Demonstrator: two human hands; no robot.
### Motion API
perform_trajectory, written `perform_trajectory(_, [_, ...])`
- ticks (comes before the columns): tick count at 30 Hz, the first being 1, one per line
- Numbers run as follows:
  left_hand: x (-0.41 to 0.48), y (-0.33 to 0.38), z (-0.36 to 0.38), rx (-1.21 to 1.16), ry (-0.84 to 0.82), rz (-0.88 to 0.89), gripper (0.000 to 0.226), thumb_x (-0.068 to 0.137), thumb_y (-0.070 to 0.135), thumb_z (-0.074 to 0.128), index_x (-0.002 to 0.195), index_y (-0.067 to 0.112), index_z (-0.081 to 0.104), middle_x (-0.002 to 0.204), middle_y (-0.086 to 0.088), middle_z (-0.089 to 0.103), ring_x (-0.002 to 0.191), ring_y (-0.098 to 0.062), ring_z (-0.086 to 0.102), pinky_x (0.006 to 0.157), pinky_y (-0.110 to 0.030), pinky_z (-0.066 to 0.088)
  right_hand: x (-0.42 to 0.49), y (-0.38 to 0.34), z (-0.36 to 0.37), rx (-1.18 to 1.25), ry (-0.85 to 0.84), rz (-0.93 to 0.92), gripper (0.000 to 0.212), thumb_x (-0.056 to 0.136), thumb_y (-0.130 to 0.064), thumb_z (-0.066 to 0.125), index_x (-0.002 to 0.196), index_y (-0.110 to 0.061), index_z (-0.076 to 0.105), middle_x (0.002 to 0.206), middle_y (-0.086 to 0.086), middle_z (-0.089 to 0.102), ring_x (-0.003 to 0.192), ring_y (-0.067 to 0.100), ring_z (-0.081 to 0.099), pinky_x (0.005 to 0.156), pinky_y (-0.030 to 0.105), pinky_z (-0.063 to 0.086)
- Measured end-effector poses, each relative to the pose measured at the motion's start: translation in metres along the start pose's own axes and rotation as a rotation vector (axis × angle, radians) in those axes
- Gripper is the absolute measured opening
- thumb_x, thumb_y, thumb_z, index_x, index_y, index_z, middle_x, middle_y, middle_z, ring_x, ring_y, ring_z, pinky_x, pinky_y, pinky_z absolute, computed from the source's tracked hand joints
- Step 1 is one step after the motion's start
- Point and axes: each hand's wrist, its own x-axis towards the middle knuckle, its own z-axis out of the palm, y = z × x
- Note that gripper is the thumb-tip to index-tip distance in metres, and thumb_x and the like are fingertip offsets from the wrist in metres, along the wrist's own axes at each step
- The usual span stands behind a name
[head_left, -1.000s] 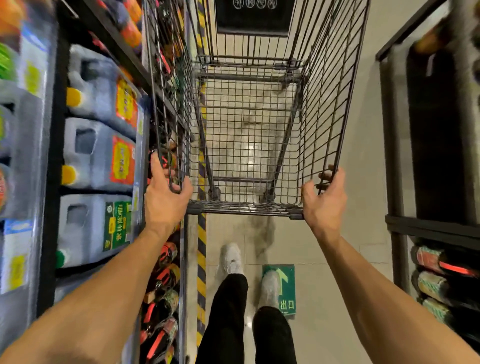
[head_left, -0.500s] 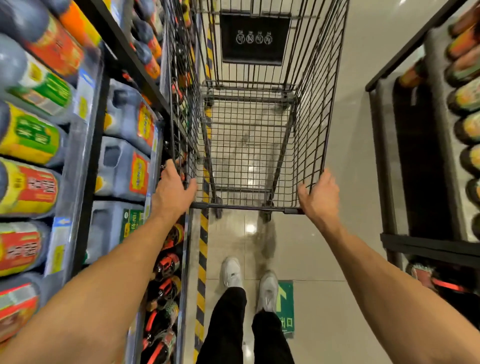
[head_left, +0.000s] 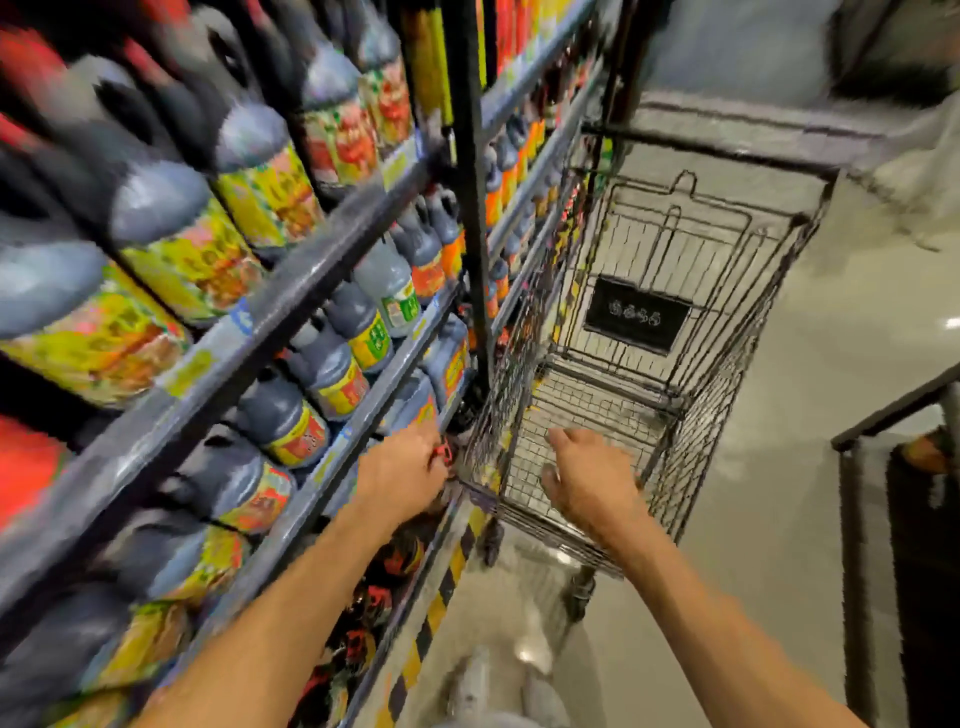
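Observation:
A black wire shopping cart (head_left: 737, 374) stands empty in the aisle, close against the left shelving. My left hand (head_left: 402, 475) is at the cart's near left corner, beside the shelf edge; its fingers are turned away and blurred, so I cannot make out a grip. My right hand (head_left: 589, 480) hovers over the cart's near end with its fingers loosely curled, holding nothing and off the rim.
Shelves (head_left: 291, 291) of dark sauce bottles (head_left: 332, 374) with bright labels fill the left side, with a black upright post (head_left: 470, 208) next to the cart. A yellow-black striped strip (head_left: 441, 587) runs along the floor. Another dark rack (head_left: 883, 519) stands on the right.
The view has swung up and left toward the shelves. My right hand has let go of the cart's rim and now hangs over the basket. My left hand stays near the left corner.

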Motion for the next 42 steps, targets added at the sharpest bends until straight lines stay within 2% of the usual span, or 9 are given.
perform_trajectory(4, [-0.056, -0.004, -0.041, -0.028, 0.111, -0.123, 0.021, 0.096, 0.034, 0.044, 0.101, 0.023, 0.06, 0.105, -0.001, 0.061, 0.098, -0.027, 0.062, 0.072, -0.039, 0.049, 0.01, -0.036, -0.045, -0.031, 0.023, -0.255, 0.036, 0.097, -0.037, 0.043, 0.125, -0.017, 0.056, 0.112, 0.004, 0.063, 0.104, 0.028, 0.062, 0.087, 0.043, 0.053])
perform_trajectory(11, [-0.16, -0.02, -0.074, -0.11, 0.318, -0.379, 0.029, 0.1, 0.037, 0.044, 0.123, 0.026, 0.058, 0.12, 0.005, 0.063, 0.106, -0.019, 0.061, 0.082, -0.038, 0.053, 0.002, -0.117, -0.091, 0.022, 0.049, -0.666, 0.043, 0.103, -0.038, 0.044, 0.142, -0.021, 0.048, 0.128, 0.003, 0.061, 0.111, 0.026, 0.061, 0.084, 0.037, 0.05])
perform_trajectory(19, [-0.283, -0.053, -0.101, -0.279, 0.673, -0.722, 0.028, 0.095, 0.032, 0.057, 0.122, 0.028, 0.063, 0.118, 0.009, 0.066, 0.108, -0.014, 0.063, 0.093, -0.037, 0.052, -0.038, -0.235, -0.12, 0.187, 0.055, -0.999, 0.041, 0.1, -0.04, 0.053, 0.137, -0.023, 0.055, 0.131, 0.002, 0.062, 0.115, 0.025, 0.06, 0.088, 0.04, 0.052])
perform_trajectory(22, [-0.31, -0.068, -0.12, -0.379, 0.906, -0.765, 0.028, 0.092, 0.025, 0.064, 0.12, 0.021, 0.065, 0.112, 0.004, 0.068, 0.098, -0.012, 0.063, 0.091, -0.034, 0.052, -0.047, -0.274, -0.134, 0.348, 0.118, -1.029, 0.045, 0.097, -0.038, 0.061, 0.136, -0.016, 0.058, 0.13, 0.006, 0.063, 0.118, 0.027, 0.061, 0.094, 0.042, 0.052])
perform_trajectory(26, [-0.324, -0.093, -0.145, -0.573, 1.091, -0.749, 0.035, 0.089, 0.023, 0.068, 0.123, 0.019, 0.062, 0.115, 0.001, 0.067, 0.094, -0.008, 0.063, 0.085, -0.015, 0.049, -0.049, -0.315, -0.149, 0.519, 0.22, -0.977, 0.052, 0.093, -0.04, 0.066, 0.135, -0.013, 0.054, 0.121, 0.007, 0.064, 0.109, 0.027, 0.062, 0.088, 0.044, 0.053])
perform_trajectory(31, [-0.309, -0.122, -0.163, -0.548, 1.031, -0.771, 0.074, 0.088, 0.038, 0.07, 0.148, 0.009, 0.039, 0.146, -0.005, 0.049, 0.128, -0.018, 0.051, 0.106, -0.039, 0.045, -0.042, -0.345, -0.146, 0.682, 0.242, -0.819, 0.073, 0.084, -0.042, 0.077, 0.14, -0.005, 0.047, 0.131, 0.013, 0.056, 0.121, 0.03, 0.055, 0.098, 0.046, 0.049])
perform_trajectory(33, [-0.299, -0.129, -0.165, -0.527, 0.983, -0.809, 0.083, 0.087, 0.042, 0.072, 0.15, 0.004, 0.033, 0.15, -0.01, 0.043, 0.136, -0.024, 0.044, 0.11, -0.041, 0.04, -0.04, -0.35, -0.14, 0.737, 0.205, -0.757, 0.085, 0.08, -0.042, 0.081, 0.144, -0.002, 0.041, 0.138, 0.015, 0.053, 0.127, 0.032, 0.052, 0.102, 0.049, 0.047])
perform_trajectory(38, [-0.273, -0.144, -0.178, -0.519, 0.963, -0.924, 0.093, 0.079, 0.05, 0.076, 0.146, 0.002, 0.033, 0.117, -0.013, 0.063, 0.11, -0.032, 0.061, 0.077, -0.034, 0.048, -0.034, -0.36, -0.129, 0.793, 0.117, -0.725, 0.076, 0.075, -0.044, 0.084, 0.134, -0.013, 0.048, 0.129, 0.007, 0.06, 0.119, 0.028, 0.059, 0.093, 0.049, 0.052])
perform_trajectory(42, [-0.257, -0.146, -0.183, -0.528, 1.013, -0.999, 0.096, 0.074, 0.053, 0.079, 0.141, 0.001, 0.036, 0.116, -0.015, 0.066, 0.109, -0.036, 0.063, 0.083, -0.047, 0.054, -0.034, -0.36, -0.126, 0.815, 0.133, -0.706, 0.071, 0.075, -0.049, 0.081, 0.132, -0.019, 0.05, 0.124, 0.002, 0.063, 0.114, 0.025, 0.062, 0.089, 0.048, 0.055])
